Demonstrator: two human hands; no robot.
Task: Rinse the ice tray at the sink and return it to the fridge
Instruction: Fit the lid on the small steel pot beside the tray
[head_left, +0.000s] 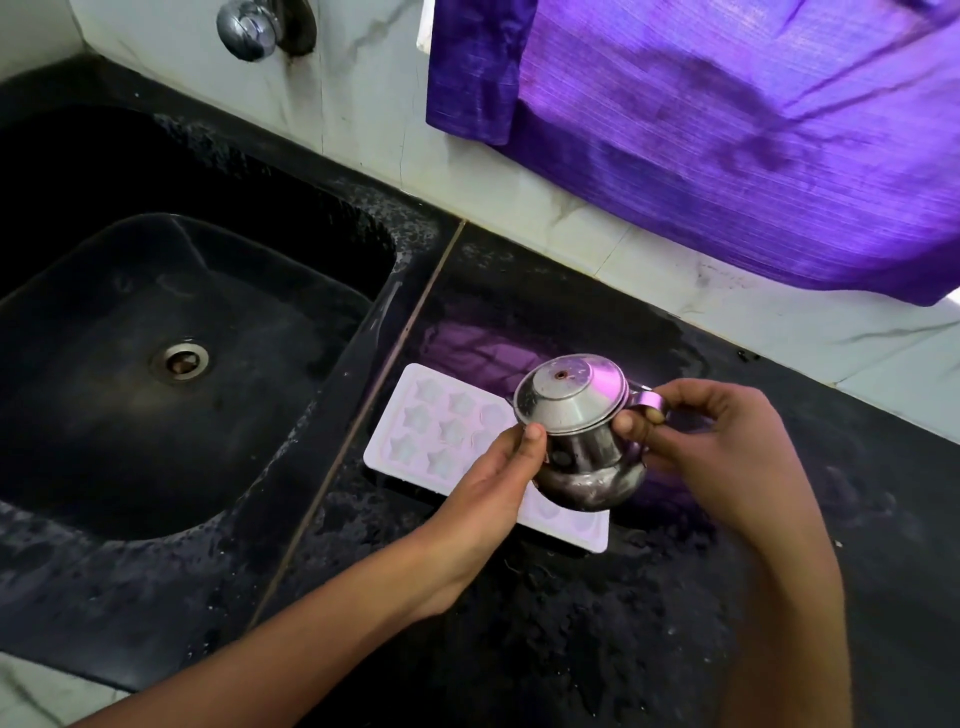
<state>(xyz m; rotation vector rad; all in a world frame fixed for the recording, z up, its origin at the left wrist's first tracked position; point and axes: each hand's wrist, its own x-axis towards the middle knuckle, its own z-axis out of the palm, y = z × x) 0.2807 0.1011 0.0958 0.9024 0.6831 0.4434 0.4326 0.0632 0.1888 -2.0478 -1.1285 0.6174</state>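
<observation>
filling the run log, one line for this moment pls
left hand steadies steel pot | right hand grips its handle | ice tray on counter beside sink

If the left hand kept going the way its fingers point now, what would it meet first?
The left hand already touches the steel pot, fingertips at the lid's rim. Pushed on, it would press that pot toward the right hand; depth is hard to judge.

Violet daylight filters through the curtain (727, 130), glinting off the dim wet counter (519, 623); wide-angle edges bend.
</observation>
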